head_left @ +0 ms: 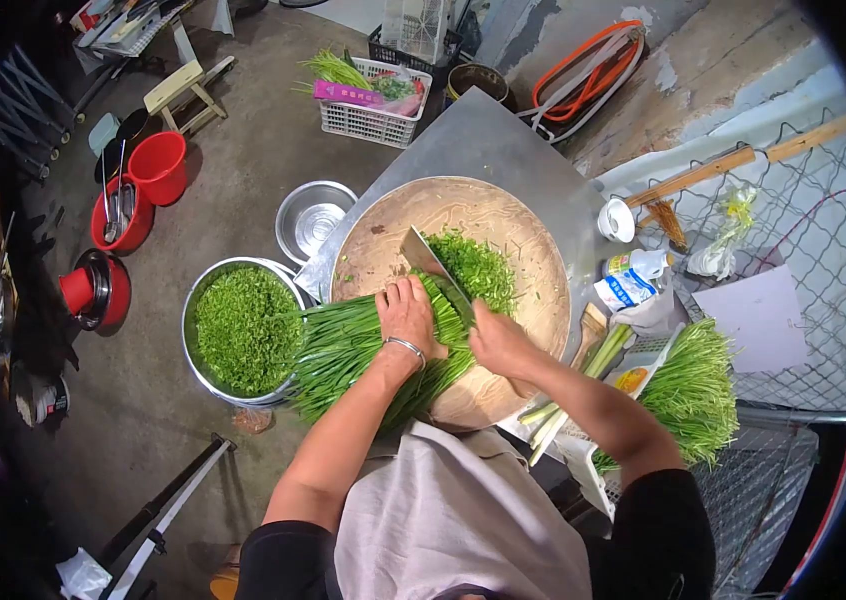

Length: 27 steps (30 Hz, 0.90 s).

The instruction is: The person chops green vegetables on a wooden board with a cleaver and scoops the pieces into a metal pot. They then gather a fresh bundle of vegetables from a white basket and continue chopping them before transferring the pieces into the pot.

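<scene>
A large bunch of long green chives (343, 350) lies across a round wooden board (383, 225), its leaves hanging over the left edge. My left hand (410, 318), with a bracelet at the wrist, presses on the bunch with its fingers together. My right hand (498, 342) is wrapped round the handle of a cleaver (427, 257), whose blade stands at the cut end of the bunch. Chopped chives (471, 268) are heaped beyond the blade. To the left, a metal basin (190, 372) holds a mound of chopped greens (248, 330).
The board rests on a metal table (478, 125). Right of it are a white bowl (616, 220), a bottle (649, 263), stalks (608, 350) and more uncut greens (693, 395). An empty metal bowl (315, 222), red buckets (158, 167) and a white basket (368, 125) stand beyond.
</scene>
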Tool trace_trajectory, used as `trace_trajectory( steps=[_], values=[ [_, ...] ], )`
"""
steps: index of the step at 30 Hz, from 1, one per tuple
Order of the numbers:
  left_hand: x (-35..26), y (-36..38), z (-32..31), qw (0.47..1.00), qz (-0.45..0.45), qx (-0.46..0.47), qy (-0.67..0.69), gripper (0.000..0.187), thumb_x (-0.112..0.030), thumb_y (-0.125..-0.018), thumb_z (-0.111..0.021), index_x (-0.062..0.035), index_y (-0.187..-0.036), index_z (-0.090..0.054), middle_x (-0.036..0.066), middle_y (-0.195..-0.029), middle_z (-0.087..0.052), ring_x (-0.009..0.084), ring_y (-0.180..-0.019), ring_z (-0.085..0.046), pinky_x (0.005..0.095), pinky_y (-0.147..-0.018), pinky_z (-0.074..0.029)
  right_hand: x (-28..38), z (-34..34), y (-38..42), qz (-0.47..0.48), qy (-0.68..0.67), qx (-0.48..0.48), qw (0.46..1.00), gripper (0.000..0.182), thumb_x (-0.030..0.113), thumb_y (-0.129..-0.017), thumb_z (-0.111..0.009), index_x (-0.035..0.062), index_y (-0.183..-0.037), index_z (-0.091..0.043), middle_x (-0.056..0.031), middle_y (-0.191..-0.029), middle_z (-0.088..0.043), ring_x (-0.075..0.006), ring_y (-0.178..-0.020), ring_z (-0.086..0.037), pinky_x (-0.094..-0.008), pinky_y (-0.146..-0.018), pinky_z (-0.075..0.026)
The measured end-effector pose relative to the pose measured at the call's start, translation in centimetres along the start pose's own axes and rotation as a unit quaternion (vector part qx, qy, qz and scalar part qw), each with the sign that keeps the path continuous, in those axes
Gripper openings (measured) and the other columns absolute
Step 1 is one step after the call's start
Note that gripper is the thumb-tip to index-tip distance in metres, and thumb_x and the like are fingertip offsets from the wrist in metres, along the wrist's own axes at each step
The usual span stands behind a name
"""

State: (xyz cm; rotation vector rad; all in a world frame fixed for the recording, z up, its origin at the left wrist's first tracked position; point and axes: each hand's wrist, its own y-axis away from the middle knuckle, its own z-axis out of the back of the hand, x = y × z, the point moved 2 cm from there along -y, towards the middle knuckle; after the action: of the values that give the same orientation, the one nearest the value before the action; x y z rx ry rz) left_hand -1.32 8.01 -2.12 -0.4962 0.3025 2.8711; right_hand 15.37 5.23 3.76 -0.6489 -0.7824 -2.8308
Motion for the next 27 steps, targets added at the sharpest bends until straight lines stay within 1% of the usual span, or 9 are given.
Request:
trace_trajectory(
  steps=[3,6,8,9,10,14,18,21,27],
  values=[
    [0.2,0.1,0.4,1.0,-0.005,-0.013,0.013,0.137,-0.047,-0.037,-0.098,0.0109,-0.145,-0.036,0.017,-0.127,-0.051,0.0325,-0.123,-0.048,0.0453,-0.109,-0.035,-0.5,-2.3,-0.6,0.003,-0.015,-0.072,0.997,0.028,0.016,-0.096,-0.054,-0.0042,-0.11,-0.042,-0.0308,-0.07,-0.062,-0.0509,-0.072,-0.065,-0.0582,-0.068,-0.05],
    [0.3,1.1,0.8,1.0,-0.017,-0.009,0.016,0.144,-0.054,-0.038,-0.097,0.0116,-0.148,-0.031,0.02,-0.135,-0.049,0.0342,-0.129,-0.046,0.0469,-0.114,-0.031,-2.4,-3.1,-0.4,0.008,-0.059,-0.134,0.989,0.029,0.016,-0.096,-0.054,-0.0041,-0.113,-0.043,-0.031,-0.07,-0.062,-0.0503,-0.072,-0.065,-0.0579,-0.067,-0.049],
    [1.0,1.7,0.8,0.998,-0.037,-0.054,-0.003,0.152,-0.059,-0.037,-0.097,0.0121,-0.15,-0.025,0.023,-0.141,-0.047,0.0363,-0.133,-0.045,0.0476,-0.118,-0.028,-2.7,-2.0,-0.7,-0.006,-0.064,-0.093,0.994,0.03,0.018,-0.097,-0.053,-0.0044,-0.114,-0.042,-0.0291,-0.077,-0.064,-0.0518,-0.074,-0.063,-0.057,-0.07,-0.05],
    [1.4,1.9,1.2,0.999,-0.027,-0.023,-0.003,0.154,-0.063,-0.037,-0.096,0.0128,-0.15,-0.024,0.025,-0.145,-0.045,0.0366,-0.138,-0.042,0.0499,-0.122,-0.023,-1.5,-0.3,0.2,-0.022,-0.071,-0.069,0.995,0.03,0.018,-0.097,-0.052,-0.0045,-0.114,-0.042,-0.029,-0.079,-0.064,-0.0524,-0.076,-0.063,-0.0569,-0.071,-0.05],
    [1.4,1.9,1.2,1.0,-0.018,-0.008,-0.013,0.154,-0.062,-0.037,-0.096,0.0131,-0.15,-0.024,0.024,-0.143,-0.046,0.0367,-0.137,-0.043,0.0503,-0.121,-0.023,-0.4,1.2,1.6,-0.041,-0.078,-0.041,0.995,0.03,0.018,-0.097,-0.052,-0.0046,-0.114,-0.042,-0.0289,-0.081,-0.064,-0.053,-0.077,-0.063,-0.0568,-0.072,-0.05],
    [0.9,1.0,0.7,0.999,0.006,0.023,-0.028,0.15,-0.061,-0.037,-0.096,0.0141,-0.147,-0.028,0.024,-0.135,-0.05,0.0376,-0.131,-0.046,0.0514,-0.118,-0.027,2.1,5.7,6.5,0.013,0.002,-0.032,0.999,0.03,0.018,-0.097,-0.051,-0.0057,-0.112,-0.042,-0.0324,-0.086,-0.063,-0.0535,-0.084,-0.063,-0.0587,-0.079,-0.049],
    [0.9,1.1,-0.3,0.998,-0.003,-0.032,-0.052,0.14,-0.057,-0.037,-0.096,0.0142,-0.141,-0.037,0.022,-0.125,-0.052,0.0377,-0.122,-0.05,0.0503,-0.112,-0.032,1.0,4.9,6.9,-0.011,0.015,0.041,0.999,0.03,0.016,-0.096,-0.051,-0.0075,-0.112,-0.042,-0.0364,-0.088,-0.062,-0.054,-0.088,-0.063,-0.0584,-0.079,-0.049],
    [0.9,0.8,-0.3,0.999,-0.001,-0.02,-0.039,0.135,-0.056,-0.037,-0.096,0.0135,-0.139,-0.04,0.02,-0.123,-0.052,0.0364,-0.118,-0.05,0.0491,-0.109,-0.034,0.3,5.3,5.4,0.031,-0.01,0.056,0.998,0.028,0.015,-0.095,-0.051,-0.0074,-0.11,-0.042,-0.0355,-0.087,-0.063,-0.0535,-0.086,-0.063,-0.0582,-0.078,-0.049],
    [0.6,0.8,0.3,0.999,0.002,0.003,-0.049,0.135,-0.055,-0.037,-0.096,0.0135,-0.139,-0.04,0.019,-0.122,-0.051,0.0353,-0.117,-0.049,0.0464,-0.105,-0.036,0.3,0.6,0.3,0.005,-0.035,0.034,0.999,0.026,0.015,-0.095,-0.052,-0.005,-0.106,-0.04,-0.0334,-0.082,-0.064,-0.0521,-0.079,-0.064,-0.0601,-0.071,-0.048]
  ],
)
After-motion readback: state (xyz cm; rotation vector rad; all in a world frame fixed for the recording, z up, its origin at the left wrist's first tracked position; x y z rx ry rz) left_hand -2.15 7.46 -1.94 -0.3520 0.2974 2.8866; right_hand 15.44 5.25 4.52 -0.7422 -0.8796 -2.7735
